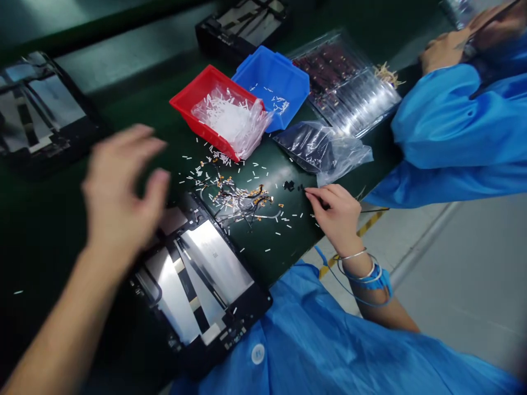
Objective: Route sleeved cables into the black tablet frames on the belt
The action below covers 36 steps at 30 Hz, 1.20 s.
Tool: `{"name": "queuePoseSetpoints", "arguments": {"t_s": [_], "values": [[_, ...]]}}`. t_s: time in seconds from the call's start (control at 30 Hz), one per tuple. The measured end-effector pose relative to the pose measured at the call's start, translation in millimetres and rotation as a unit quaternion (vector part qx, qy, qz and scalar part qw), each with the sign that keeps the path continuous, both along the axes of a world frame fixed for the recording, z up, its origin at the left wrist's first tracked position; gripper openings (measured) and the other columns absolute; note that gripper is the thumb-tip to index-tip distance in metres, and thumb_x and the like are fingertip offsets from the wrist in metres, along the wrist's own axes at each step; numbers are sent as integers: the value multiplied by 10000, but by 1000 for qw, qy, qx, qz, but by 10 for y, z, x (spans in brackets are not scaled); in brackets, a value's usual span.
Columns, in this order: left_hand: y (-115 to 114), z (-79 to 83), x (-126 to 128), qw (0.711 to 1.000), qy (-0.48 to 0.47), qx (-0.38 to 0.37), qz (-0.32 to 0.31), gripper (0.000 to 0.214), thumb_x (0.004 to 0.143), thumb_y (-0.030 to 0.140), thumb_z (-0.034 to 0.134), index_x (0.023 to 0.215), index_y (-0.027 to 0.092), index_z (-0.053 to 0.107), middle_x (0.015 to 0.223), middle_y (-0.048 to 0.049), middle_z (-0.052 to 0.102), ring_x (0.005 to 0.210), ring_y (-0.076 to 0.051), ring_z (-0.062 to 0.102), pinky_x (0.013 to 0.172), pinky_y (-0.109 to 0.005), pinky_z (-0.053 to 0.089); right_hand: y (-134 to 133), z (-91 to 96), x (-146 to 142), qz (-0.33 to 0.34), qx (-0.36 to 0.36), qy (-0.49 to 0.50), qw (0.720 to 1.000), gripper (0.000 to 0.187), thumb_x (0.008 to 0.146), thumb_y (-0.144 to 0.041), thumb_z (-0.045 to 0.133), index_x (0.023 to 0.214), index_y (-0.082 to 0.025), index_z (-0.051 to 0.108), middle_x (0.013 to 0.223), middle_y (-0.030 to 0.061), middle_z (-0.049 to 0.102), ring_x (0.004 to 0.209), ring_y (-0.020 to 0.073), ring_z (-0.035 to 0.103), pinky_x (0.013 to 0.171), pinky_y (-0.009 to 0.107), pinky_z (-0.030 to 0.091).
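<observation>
Left hand point(125, 186) is a smeary blur on my feed, hanging over the upper-left corner of the opened device point(209, 285), thumb well apart from the other fingers, and I don't see anything in the grip. The device lies on the green worktop point(284, 263) right at the front edge, up against the blue smock point(329, 318), silver panels facing up. My right hand point(337, 214) is down by the small black pieces point(289, 186), thumb and index tips pinched narrow; honestly can't tell if there's a piece between them. Bangles point(354, 255) and a blue wrist band point(373, 281) on that arm. Between the hands it's a mess: tangled cables point(259, 197) with white slips point(222, 200) scattered all around. Behind that I've got a red bin point(193, 107) with a bag of white slips, touching a blue bin point(290, 74) holding a few more. Dark plastic bag point(317, 145) just beside those, and a co-worker's blue sleeve point(448, 118) over at upper right.
</observation>
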<state>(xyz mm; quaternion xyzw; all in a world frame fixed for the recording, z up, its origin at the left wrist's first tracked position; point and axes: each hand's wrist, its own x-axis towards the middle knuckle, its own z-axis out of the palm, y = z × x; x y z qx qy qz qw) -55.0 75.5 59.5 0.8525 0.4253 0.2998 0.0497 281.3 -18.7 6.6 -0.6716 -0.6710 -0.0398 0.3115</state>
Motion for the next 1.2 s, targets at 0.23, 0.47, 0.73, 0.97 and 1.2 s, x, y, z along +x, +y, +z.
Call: {"name": "queuePoseSetpoints", "arguments": {"t_s": [0.23, 0.47, 0.73, 0.97, 1.2], "values": [[-1072, -68, 1192, 941, 225, -79, -238, 550, 927, 389, 472, 1356, 43, 465, 1467, -177, 402, 1358, -311, 375, 1069, -441, 358, -13, -56, -108, -72, -7, 27, 997, 117, 819, -288, 635, 737, -218, 678, 619, -7, 571, 605, 149, 518, 588, 285, 430], [-1040, -235, 1261, 931, 268, -125, -213, 651, 910, 461, 499, 1407, 51, 410, 1506, -229, 290, 1395, -343, 298, 1082, -459, 336, -9, -62, -127, -97, -18, 39, 994, 110, 807, -200, 602, 723, -201, 674, 628, -2, 576, 609, 148, 528, 594, 287, 433], [-1051, -278, 1258, 937, 246, -125, -213, 634, 911, 468, 489, 1386, 52, 437, 1491, -222, 328, 1392, -326, 311, 1085, -452, 335, -57, 21, -292, 51, -40, 93, 994, 125, 849, -246, 590, 762, -209, 672, 749, 25, 663, 663, 148, 586, 584, 293, 472], [-1046, -275, 1264, 935, 238, -149, -217, 636, 913, 443, 502, 1380, 17, 436, 1483, -240, 332, 1395, -350, 292, 1098, -462, 311, -35, -27, -390, 119, 3, 11, 993, 141, 867, -208, 573, 787, -200, 688, 755, 48, 666, 723, 161, 595, 654, 308, 495], [-1046, -274, 1269, 932, 245, -156, -217, 649, 912, 457, 498, 1391, 26, 421, 1493, -219, 327, 1406, -332, 275, 1111, -454, 287, -143, -29, -331, 138, 4, -110, 984, 248, 897, -160, 487, 962, -227, 717, 765, 54, 637, 722, 167, 525, 614, 289, 453]]}}
